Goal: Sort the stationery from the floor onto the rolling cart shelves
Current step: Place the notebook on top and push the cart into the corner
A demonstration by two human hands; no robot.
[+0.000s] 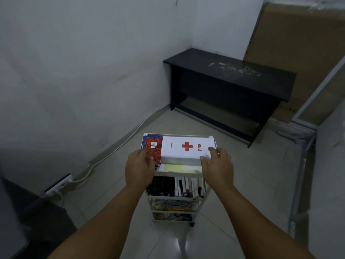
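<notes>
Cart, white tiered metal frame on wheels [202, 200], standing on glossy floor tiles. White rectangular first-aid box with red cross [186, 147] on top shelf, gripped by right hand [217, 165]. Red speckled notebook [154, 149] alongside, touching, held by left hand [139, 168].

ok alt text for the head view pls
Both hands reach to the top shelf of a white rolling cart: the left hand holds a red patterned notebook, the right hand grips a white first-aid box.
</notes>
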